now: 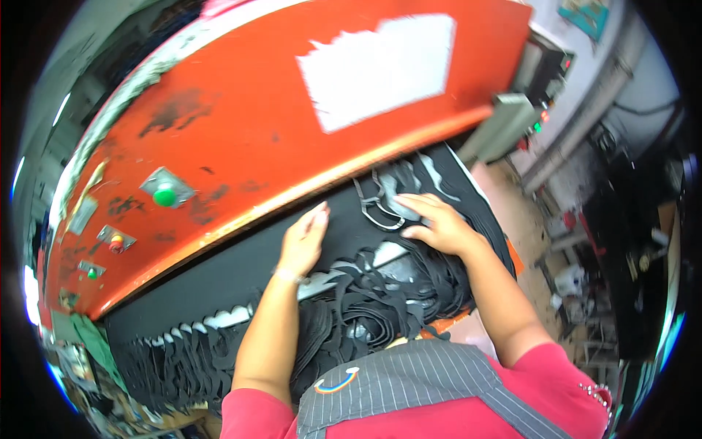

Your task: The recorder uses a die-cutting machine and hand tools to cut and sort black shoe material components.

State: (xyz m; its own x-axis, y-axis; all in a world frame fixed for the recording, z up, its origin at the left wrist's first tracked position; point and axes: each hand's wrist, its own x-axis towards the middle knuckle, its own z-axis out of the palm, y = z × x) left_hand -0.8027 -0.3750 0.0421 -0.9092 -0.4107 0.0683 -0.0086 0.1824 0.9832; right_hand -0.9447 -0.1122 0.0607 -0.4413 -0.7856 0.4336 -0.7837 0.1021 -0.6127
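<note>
A black sheet (pixel 256 256) lies along the bed below the orange machine. On its right part stands a thin metal outline, like a cutting die (pixel 382 218), with curved edges. My right hand (pixel 439 225) is over the die's right side, thumb apart and fingers stretched; whether it touches the die I cannot tell. Above the sheet, to the left of the die, my left hand (pixel 304 240) is held edge-on with fingers stretched and nothing in it. Wavy grey-white openings (pixel 436 178) show beyond the right hand.
Layers of black scrap strips (pixel 365 307) hang in a tangle over the near edge, close to my apron. Across the far side stands the orange machine front (pixel 241 110), with a green button (pixel 164 194) and a red button (pixel 115 244). A grey post (pixel 499 126) rises at the right end.
</note>
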